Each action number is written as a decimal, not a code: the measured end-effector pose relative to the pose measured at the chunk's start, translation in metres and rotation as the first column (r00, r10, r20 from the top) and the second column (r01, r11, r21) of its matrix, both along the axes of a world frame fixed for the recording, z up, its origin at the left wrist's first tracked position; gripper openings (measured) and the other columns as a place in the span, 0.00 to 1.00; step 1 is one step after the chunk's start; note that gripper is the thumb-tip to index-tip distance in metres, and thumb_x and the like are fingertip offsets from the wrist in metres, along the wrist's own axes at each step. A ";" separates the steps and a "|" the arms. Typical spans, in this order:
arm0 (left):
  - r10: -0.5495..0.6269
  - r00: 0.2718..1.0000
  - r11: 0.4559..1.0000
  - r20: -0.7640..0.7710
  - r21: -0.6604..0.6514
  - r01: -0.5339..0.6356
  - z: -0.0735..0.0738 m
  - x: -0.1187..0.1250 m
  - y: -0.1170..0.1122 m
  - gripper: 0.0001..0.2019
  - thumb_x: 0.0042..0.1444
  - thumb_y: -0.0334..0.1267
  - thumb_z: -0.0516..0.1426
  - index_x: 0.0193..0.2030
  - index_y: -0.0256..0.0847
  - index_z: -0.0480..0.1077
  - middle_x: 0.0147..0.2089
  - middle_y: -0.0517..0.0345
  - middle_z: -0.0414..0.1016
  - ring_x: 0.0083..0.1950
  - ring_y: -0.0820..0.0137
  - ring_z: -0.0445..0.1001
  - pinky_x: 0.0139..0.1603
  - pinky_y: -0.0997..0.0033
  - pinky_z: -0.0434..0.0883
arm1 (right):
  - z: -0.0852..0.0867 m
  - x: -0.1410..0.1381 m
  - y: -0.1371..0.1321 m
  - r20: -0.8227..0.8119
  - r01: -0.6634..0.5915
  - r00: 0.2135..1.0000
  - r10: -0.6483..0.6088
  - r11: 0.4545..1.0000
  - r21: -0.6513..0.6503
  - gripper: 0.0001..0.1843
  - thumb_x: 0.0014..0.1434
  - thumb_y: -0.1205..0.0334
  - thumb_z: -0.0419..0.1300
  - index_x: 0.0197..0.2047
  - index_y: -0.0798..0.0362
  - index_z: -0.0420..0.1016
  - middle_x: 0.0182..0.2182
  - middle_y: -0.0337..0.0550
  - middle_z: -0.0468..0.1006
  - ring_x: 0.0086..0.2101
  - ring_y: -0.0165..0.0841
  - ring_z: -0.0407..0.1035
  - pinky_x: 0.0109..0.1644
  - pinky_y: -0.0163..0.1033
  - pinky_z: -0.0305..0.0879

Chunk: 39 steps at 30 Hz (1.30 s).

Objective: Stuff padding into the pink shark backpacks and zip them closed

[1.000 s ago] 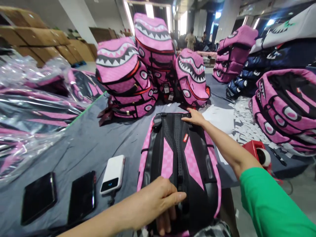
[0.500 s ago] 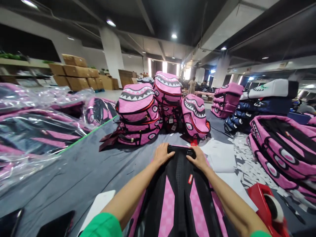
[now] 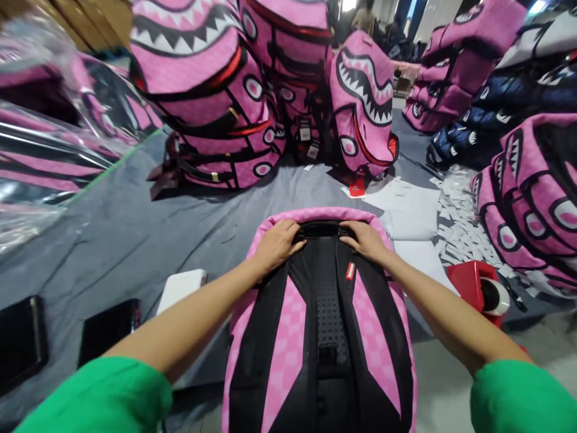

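Observation:
A pink and black backpack (image 3: 331,313) lies right in front of me with its strap side up, a small red label by one strap. At its top end, my left hand (image 3: 277,245) grips the left side by the black carry handle (image 3: 319,229). My right hand (image 3: 367,242) holds the same end on the other side, thumb and fingers closed on the black fabric. The fingertips are partly hidden behind the handle area. The backpack's pink top edge shows beyond both hands.
Stacked pink shark-mouth backpacks (image 3: 198,96) stand ahead, with more at right (image 3: 532,204). Plastic-wrapped bags (image 3: 40,144) lie left. A red tape dispenser (image 3: 478,288), paper scraps (image 3: 469,228) and white sheets (image 3: 412,216) are at right; two dark phones (image 3: 108,328) and a white object (image 3: 183,288) at left.
The view has tilted down, so more of the table and backpack shows. Both hands keep hold of the backpack's top end, where the pink edge now shows beyond them.

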<state>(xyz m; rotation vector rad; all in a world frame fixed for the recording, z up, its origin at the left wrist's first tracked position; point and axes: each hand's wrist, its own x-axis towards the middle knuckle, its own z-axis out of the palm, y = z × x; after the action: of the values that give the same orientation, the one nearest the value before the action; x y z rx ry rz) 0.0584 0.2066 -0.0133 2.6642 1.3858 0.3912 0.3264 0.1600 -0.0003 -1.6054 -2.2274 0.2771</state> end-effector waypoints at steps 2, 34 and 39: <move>0.069 0.993 0.996 -0.098 -0.050 -0.074 0.004 0.014 0.025 0.17 0.63 0.49 0.56 0.46 0.36 0.72 0.51 0.42 0.75 0.58 0.53 0.71 0.62 0.55 0.66 | 0.001 -0.004 0.023 0.040 0.095 0.995 -0.091 0.989 -0.114 0.20 0.64 0.53 0.63 0.57 0.50 0.73 0.54 0.47 0.79 0.54 0.42 0.73 0.57 0.48 0.68; 0.045 0.997 0.936 -0.068 -0.347 -0.065 0.024 0.044 -0.048 0.30 0.68 0.59 0.45 0.74 0.60 0.49 0.79 0.46 0.37 0.77 0.40 0.29 0.72 0.33 0.43 | 0.001 -0.021 0.124 0.114 0.347 0.929 -0.353 0.935 0.068 0.12 0.65 0.52 0.60 0.44 0.50 0.79 0.37 0.50 0.83 0.42 0.43 0.78 0.44 0.44 0.70; 0.098 0.995 0.982 0.020 -0.163 -0.094 -0.002 0.055 -0.018 0.25 0.68 0.50 0.51 0.70 0.55 0.61 0.77 0.50 0.49 0.78 0.43 0.41 0.72 0.38 0.49 | 0.016 -0.048 0.039 0.189 0.093 0.974 -0.127 0.980 0.175 0.21 0.67 0.66 0.53 0.61 0.50 0.73 0.64 0.52 0.70 0.65 0.43 0.60 0.68 0.53 0.56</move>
<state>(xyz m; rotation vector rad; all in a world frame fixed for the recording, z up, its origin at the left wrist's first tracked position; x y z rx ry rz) 0.1137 0.1890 -0.0149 2.4606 1.4742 0.3085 0.2785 0.1995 0.0153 -1.7231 -2.2268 -0.1027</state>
